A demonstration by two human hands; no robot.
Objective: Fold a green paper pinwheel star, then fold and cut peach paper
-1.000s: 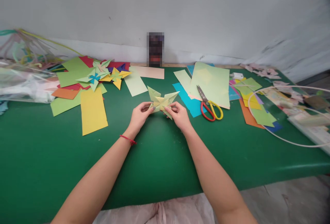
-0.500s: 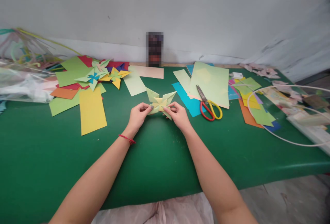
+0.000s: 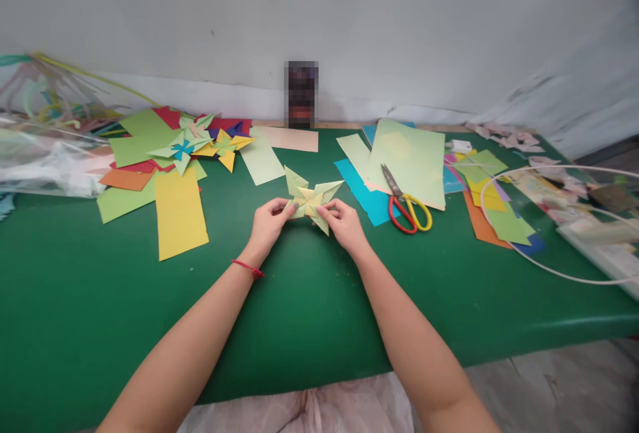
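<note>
A pale green folded paper flower (image 3: 310,199) with pointed petals and a cream-yellow centre is held just above the table, between both hands. My left hand (image 3: 271,221) pinches its left side between thumb and fingers. On the right side, my right hand (image 3: 344,222) grips it near the centre, thumb on top and fingers partly hidden beneath. Scissors (image 3: 405,203) with one red and one yellow handle lie to the right, partly on a pale green sheet (image 3: 414,153) and a blue sheet (image 3: 367,190).
Finished paper flowers (image 3: 224,147) rest on coloured sheets at the left, with a yellow sheet (image 3: 181,213) in front. Clear plastic bags (image 3: 50,160) stand far left. More paper pieces (image 3: 499,200) and a white cable (image 3: 536,272) lie right on the green table (image 3: 309,313).
My right thumb and fingers have shifted slightly on the flower, uncovering more of its lower right petal. My left hand keeps its pinch. The whole view has moved very slightly.
</note>
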